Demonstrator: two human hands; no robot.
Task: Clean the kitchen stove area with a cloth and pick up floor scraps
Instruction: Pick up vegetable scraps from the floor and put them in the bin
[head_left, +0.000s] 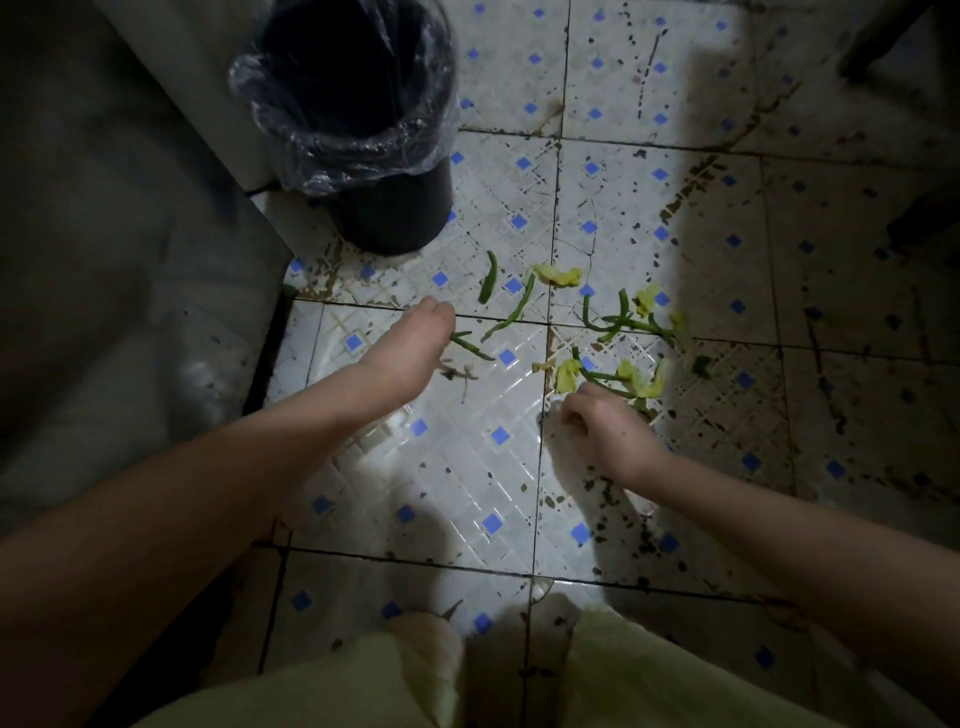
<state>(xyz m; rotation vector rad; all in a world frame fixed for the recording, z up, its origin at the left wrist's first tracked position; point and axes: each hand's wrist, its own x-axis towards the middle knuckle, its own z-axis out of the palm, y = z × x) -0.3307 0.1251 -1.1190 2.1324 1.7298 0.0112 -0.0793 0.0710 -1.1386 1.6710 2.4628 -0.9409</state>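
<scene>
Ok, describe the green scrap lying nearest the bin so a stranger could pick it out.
Start at the round black bin lined with clear plastic, top left on the white floor tiles with blue diamonds. Just right of its base lies a short, dark green, curved bean pod. It lies alone, thicker and shorter than the thin green stems tangled with yellow-green leaf bits farther right.

1 bin (389, 218). 2 hands: left hand (410, 353), right hand (608, 426). ~8 green stems (487, 278), some overlapping, count not exact. ~5 yellowish leaf scraps (558, 274). 1 dark green leaf bit (701, 366).
</scene>
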